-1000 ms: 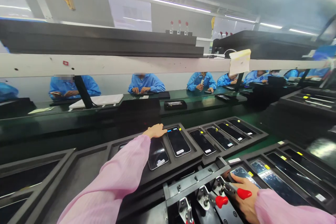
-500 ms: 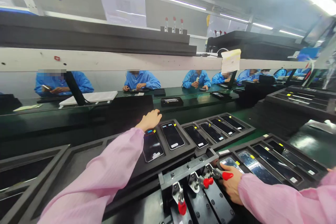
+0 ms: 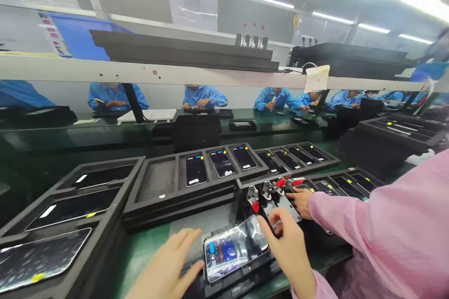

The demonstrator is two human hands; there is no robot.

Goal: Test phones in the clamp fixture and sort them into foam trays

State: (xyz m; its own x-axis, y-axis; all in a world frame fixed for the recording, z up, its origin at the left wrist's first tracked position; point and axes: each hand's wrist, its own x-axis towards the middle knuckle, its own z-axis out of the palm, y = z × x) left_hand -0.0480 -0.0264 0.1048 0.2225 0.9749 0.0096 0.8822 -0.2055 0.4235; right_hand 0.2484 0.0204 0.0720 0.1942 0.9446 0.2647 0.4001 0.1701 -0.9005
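Note:
A phone with a glossy, reflecting front and a lit blue and red patch lies face up on a black fixture low in the middle. My left hand, somewhat blurred, is at its left end with thumb and fingers apart. My right hand, pink cuff below it, has its thumb at the phone's right upper corner and the forefinger curled above, a gap between them. Behind the phone stand toggle clamps with red tips.
Left is a foam tray of phones; another foam tray behind the fixture has three phones and a vacant slot. From the right a co-worker's hand in a pink sleeve reaches beside the clamps. A white shelf beam crosses above; blue-clad people sit opposite.
My left hand has come down from over the phone tray to the phone on the fixture. My right hand is now visible there. The view has swung left.

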